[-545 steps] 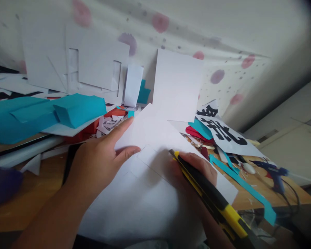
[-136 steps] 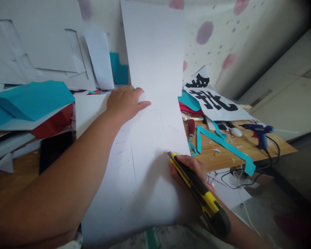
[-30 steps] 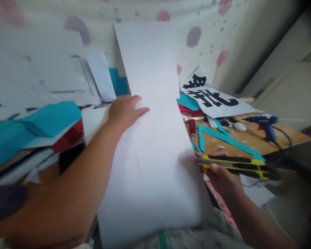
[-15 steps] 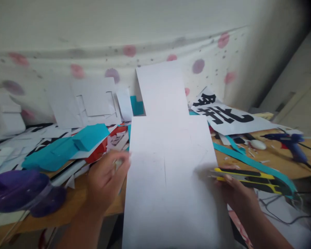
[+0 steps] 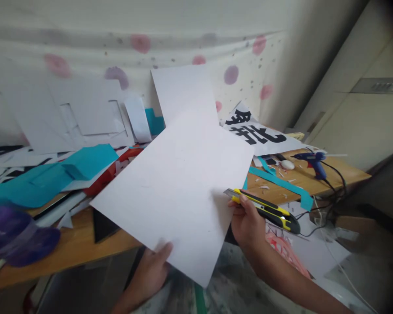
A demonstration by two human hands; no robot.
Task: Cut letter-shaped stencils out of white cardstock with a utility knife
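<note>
Our left hand (image 5: 150, 272) pinched the lower edge of a plain white sheet (image 5: 180, 183) at mid-frame while our right hand (image 5: 247, 220) gripped a yellow-and-black utility knife (image 5: 265, 209), blade toward the sheet, long axis running lower right, above a cluttered wooden table (image 5: 301, 176) beside a spotted wall (image 5: 242, 52).

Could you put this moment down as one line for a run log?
left hand: grips large white paper sheet by near edge | right hand: grips yellow-black utility knife | sheet lifted over cluttered wooden table
</note>
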